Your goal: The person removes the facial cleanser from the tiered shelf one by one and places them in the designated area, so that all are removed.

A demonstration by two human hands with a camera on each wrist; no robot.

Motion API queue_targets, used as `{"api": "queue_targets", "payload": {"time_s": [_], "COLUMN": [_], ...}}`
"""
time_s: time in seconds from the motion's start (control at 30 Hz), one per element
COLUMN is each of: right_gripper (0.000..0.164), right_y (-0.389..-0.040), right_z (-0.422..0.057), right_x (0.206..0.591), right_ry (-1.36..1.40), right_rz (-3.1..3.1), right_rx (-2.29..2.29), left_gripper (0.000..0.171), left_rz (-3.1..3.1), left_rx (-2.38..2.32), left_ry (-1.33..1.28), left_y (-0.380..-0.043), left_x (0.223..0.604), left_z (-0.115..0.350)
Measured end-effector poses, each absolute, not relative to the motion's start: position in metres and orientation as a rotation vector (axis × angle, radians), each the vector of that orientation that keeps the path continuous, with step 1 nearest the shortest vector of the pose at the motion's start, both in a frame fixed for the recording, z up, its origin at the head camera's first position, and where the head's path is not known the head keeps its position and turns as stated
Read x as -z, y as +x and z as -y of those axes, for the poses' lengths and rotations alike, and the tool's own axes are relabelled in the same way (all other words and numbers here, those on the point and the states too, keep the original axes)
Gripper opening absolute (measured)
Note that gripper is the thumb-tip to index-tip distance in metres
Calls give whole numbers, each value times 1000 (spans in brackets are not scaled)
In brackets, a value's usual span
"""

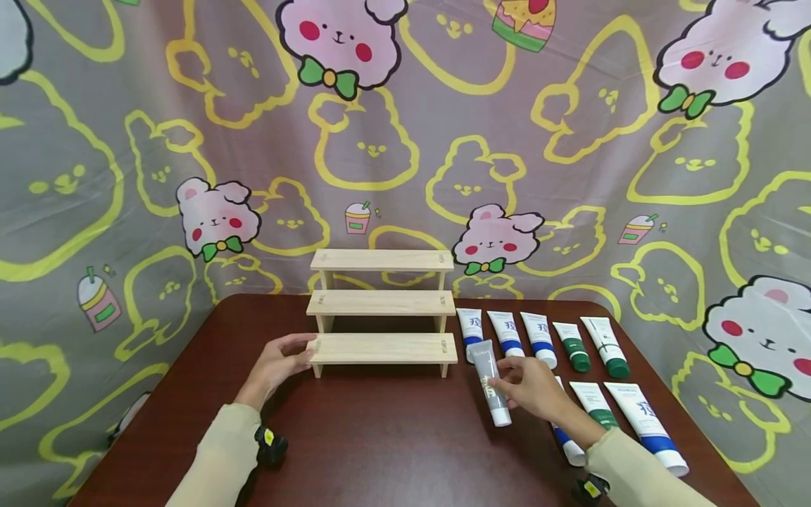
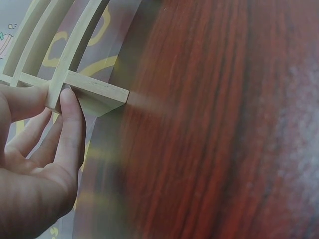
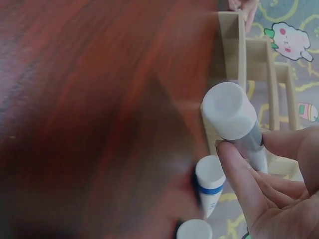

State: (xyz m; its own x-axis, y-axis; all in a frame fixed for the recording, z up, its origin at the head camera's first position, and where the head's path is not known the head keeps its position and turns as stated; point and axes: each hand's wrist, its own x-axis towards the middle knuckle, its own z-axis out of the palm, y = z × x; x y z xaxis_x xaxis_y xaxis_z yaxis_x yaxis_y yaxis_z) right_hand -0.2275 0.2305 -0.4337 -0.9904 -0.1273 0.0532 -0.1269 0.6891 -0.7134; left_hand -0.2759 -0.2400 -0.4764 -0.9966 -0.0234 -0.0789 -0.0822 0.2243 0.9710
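A pale wooden three-step rack [image 1: 380,348] stands toward the back of the dark red-brown table. My left hand [image 1: 279,365] pinches the left end of its lowest shelf between thumb and fingers; the left wrist view shows that shelf end [image 2: 65,79] in the grip. To the right of the rack, my right hand [image 1: 529,386] holds a grey squeeze tube [image 1: 486,380] with a white cap, tilted cap-down above the table. Seen by the right wrist camera, the white cap [image 3: 227,109] faces the lens, with thumb and fingers around the grey body behind it.
Behind the right hand lie several white tubes with blue bands [image 1: 505,334] and green-and-white tubes [image 1: 573,346]. Nearer the front right are a large white-and-blue tube [image 1: 646,426], a green-and-white one [image 1: 594,405] and a partly covered tube [image 1: 572,451]. A cartoon-print curtain [image 1: 405,155] hangs behind the table [image 1: 393,436].
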Motion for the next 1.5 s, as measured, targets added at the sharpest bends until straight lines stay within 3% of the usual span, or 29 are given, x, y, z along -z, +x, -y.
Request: {"api": "queue_targets", "payload": {"time_s": [1.5], "right_gripper": [43], "right_y": [-221], "right_z": [-238], "right_x": [463], "right_ry": [-20], "right_rz": [-2769], "right_rx": [1177], "left_gripper": [47], "left_rz": [-2410], "left_rx": [-1946], "left_ry": [-96], "left_y": [-274], "left_x": [476], "left_z": [239]}}
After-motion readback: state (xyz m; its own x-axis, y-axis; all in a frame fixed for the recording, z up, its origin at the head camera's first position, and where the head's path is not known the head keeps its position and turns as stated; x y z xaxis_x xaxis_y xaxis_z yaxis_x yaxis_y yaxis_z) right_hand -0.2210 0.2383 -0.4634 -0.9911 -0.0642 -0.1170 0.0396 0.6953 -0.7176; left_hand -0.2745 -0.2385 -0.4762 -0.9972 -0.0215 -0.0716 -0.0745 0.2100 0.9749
